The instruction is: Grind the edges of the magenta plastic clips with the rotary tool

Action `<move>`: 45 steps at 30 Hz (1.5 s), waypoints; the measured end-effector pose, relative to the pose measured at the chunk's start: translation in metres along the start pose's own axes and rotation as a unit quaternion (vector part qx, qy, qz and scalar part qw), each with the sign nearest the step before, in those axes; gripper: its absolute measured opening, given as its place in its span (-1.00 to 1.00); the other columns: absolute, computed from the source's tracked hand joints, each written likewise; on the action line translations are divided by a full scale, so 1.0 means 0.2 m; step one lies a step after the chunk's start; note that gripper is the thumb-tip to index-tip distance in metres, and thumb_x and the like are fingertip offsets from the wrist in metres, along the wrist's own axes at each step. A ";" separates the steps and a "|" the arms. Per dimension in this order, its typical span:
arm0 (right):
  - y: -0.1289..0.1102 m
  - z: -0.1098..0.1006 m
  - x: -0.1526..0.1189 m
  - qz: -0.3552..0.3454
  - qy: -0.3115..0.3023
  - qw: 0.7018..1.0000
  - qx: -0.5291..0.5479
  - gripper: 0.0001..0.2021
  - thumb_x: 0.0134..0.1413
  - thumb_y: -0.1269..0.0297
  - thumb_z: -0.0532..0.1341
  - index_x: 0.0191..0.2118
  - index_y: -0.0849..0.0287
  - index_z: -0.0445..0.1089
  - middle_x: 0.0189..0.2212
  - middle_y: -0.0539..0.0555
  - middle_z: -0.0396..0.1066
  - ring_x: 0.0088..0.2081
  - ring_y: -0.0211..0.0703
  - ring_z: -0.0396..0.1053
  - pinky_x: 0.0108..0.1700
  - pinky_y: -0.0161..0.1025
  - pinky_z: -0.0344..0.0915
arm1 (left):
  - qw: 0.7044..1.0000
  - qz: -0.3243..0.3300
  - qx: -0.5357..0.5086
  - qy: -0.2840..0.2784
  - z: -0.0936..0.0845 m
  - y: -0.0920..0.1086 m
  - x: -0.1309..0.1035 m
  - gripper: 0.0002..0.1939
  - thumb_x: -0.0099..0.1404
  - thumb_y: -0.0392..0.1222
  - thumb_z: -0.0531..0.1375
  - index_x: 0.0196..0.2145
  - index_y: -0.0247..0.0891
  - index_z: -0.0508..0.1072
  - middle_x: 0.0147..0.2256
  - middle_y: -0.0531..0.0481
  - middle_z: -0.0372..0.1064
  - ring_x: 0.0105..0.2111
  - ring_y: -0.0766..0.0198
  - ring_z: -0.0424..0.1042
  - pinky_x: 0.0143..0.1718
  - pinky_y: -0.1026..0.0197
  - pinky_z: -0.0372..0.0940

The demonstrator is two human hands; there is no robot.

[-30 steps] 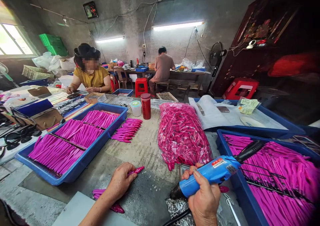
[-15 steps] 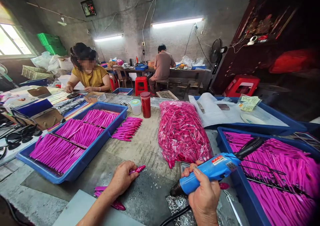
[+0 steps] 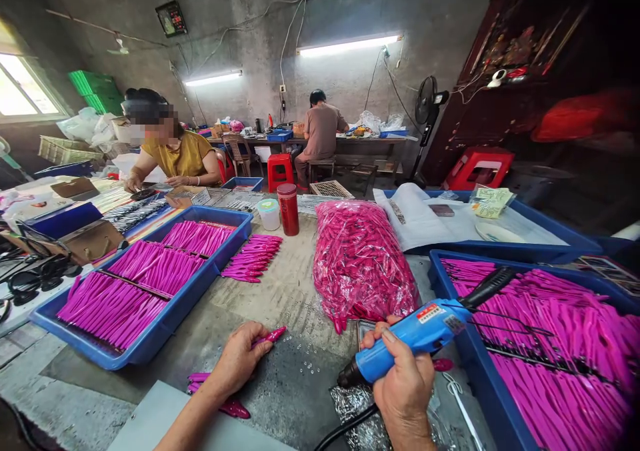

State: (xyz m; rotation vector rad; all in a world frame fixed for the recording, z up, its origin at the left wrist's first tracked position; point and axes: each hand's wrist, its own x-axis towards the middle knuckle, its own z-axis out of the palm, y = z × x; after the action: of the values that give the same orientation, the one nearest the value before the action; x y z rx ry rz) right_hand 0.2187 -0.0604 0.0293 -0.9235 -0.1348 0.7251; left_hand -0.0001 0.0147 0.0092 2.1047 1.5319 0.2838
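Note:
My left hand (image 3: 239, 361) rests low over the worktable, its thumb and fingers closed on a narrow, glossy pink plastic piece (image 3: 276, 334) whose tip points right. Under my left forearm lie several more pink pieces (image 3: 234, 408), partly covered. A blue electric screwdriver (image 3: 425, 331) is gripped in my right hand (image 3: 407, 394). Its black nose angles down to the left, over a clear bag of small metal parts (image 3: 353, 408). Tiny rings (image 3: 307, 358) are scattered on the tabletop between my hands.
Blue trays of pink strips flank me, the left tray (image 3: 145, 351) and right tray (image 3: 493, 378). Ahead stand a large bag of pink pieces (image 3: 365, 264), a red lidded container (image 3: 288, 211) and a white tub (image 3: 269, 216). One co-worker (image 3: 177, 158) sits left, another (image 3: 321, 134) behind.
The whole view shifts slightly, with things sitting a little further left. My hands keep their holds. The co-worker at left has moved their head left and down.

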 end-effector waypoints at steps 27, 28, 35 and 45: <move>0.01 -0.01 0.01 0.009 0.000 1.000 0.010 -0.59 -0.42 0.24 0.35 -0.33 0.16 0.24 -0.63 -0.10 0.28 -0.63 -0.24 0.25 -0.56 -0.28 0.20 | 1.000 0.006 -0.009 -0.003 0.00 -0.01 0.00 -0.92 0.12 -0.24 0.13 -0.48 -0.24 0.39 -0.43 0.07 0.39 -0.35 0.27 0.34 -0.30 0.30 0.16; 0.01 0.00 0.01 0.010 0.001 1.000 0.011 -0.59 -0.43 0.24 0.35 -0.34 0.16 0.24 -0.63 -0.10 0.28 -0.63 -0.24 0.25 -0.56 -0.28 0.20 | 1.000 0.004 -0.011 -0.002 0.00 -0.01 0.00 -0.92 0.12 -0.23 0.12 -0.48 -0.24 0.40 -0.43 0.07 0.39 -0.35 0.27 0.34 -0.30 0.30 0.16; -0.01 0.00 0.00 0.009 0.003 1.000 0.006 -0.61 -0.43 0.25 0.34 -0.35 0.17 0.25 -0.61 -0.10 0.28 -0.64 -0.24 0.26 -0.57 -0.27 0.20 | 1.000 -0.005 0.006 0.001 0.00 0.01 0.00 -0.94 0.10 -0.29 0.14 -0.49 -0.24 0.41 -0.44 0.08 0.39 -0.36 0.29 0.34 -0.31 0.31 0.16; 0.00 -0.01 0.00 -0.006 -0.004 1.000 0.001 -0.64 -0.39 0.25 0.32 -0.35 0.18 0.24 -0.60 -0.09 0.28 -0.64 -0.24 0.27 -0.58 -0.27 0.20 | 0.998 -0.056 0.030 -0.023 -0.01 0.05 0.02 -0.95 0.05 -0.34 0.17 -0.51 -0.25 0.41 -0.46 0.10 0.39 -0.37 0.31 0.35 -0.34 0.33 0.13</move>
State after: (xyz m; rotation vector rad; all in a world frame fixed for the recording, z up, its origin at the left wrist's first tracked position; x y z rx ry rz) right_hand 0.2190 -0.0607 0.0281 -0.9180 -0.1470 0.7171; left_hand 0.0085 0.0161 0.0146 2.0470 1.6421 0.1511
